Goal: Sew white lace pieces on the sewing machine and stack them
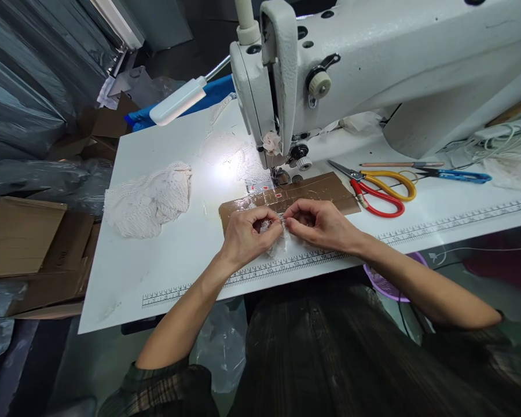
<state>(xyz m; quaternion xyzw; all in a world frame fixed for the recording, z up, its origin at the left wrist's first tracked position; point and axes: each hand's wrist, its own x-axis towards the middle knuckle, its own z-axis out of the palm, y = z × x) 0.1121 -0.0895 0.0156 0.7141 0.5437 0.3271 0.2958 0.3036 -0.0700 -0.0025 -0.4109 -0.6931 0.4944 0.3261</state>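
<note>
left hand: the left hand point(247, 234) is bending thumb and forefinger into a ring, the tips pressing together on a white scrap point(278, 248).
right hand: the right hand point(325, 226) is pinching likewise, its tips meeting just beside the left ones; the scrap seems to be running between both, though the fingers are hiding much of it.
scrap: it is lying in front of the needle area, at the near edge of the brown plate point(330, 194), partly hanging toward the ruler point(165, 297); whether it is lace, thread or film, i cannot tell.
step: the hands are, as i judge it, doing fine fingertip work on the scrap, away from the needle.
next move: it would be calling for small, even finger motion, both pinches holding and the scrap staying flat; a loose edge could be slipping or snagging.
machine: the sewing machine point(351, 52) is standing over the plate, a pale rosette point(271, 142) sitting on its head.
lamp: the lamp point(180, 101) is lighting the table point(125, 272) left of the needle.
lace: a white heap point(151, 200) is resting on the left, well apart from the hands.
tools: the scissors point(356, 175) are lying right of the plate, handles spreading; the blue snips point(464, 175) and a pencil point(399, 164) are lying beyond.
</note>
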